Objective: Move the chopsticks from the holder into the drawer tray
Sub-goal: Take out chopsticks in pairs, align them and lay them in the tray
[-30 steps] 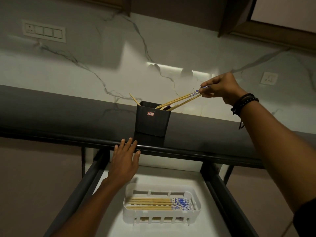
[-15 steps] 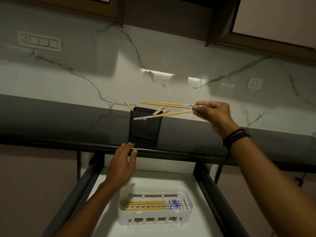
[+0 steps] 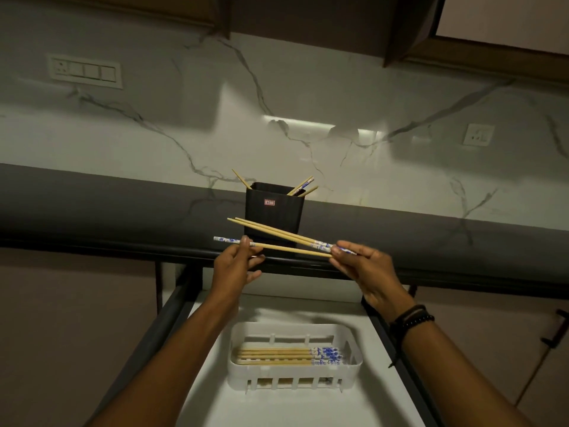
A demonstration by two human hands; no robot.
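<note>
Marble-veined white wall backs a dark grey countertop (image 3: 92,204), with a switch panel (image 3: 84,70) mounted at far left. Just in front of the counter's edge, the person's left hand (image 3: 237,266) pinches a single chopstick (image 3: 289,249) near its blue-patterned end, and the bare wooden tip reaches across to the fingers of the other hand. Behind it, a black holder (image 3: 274,215) stands upright on the counter with a few leftover chopsticks (image 3: 303,186) leaning out of its top. Below, in the open white drawer (image 3: 378,396), a slotted white tray (image 3: 277,371) holds a row of chopsticks (image 3: 277,355) laid flat, their patterned ends to the right. The right hand (image 3: 366,269), with dark bands on its wrist, grips a pair of chopsticks (image 3: 277,234) by their patterned ends, and their tips slant up and left across the holder's front. A wall socket (image 3: 478,134) sits at right.
</note>
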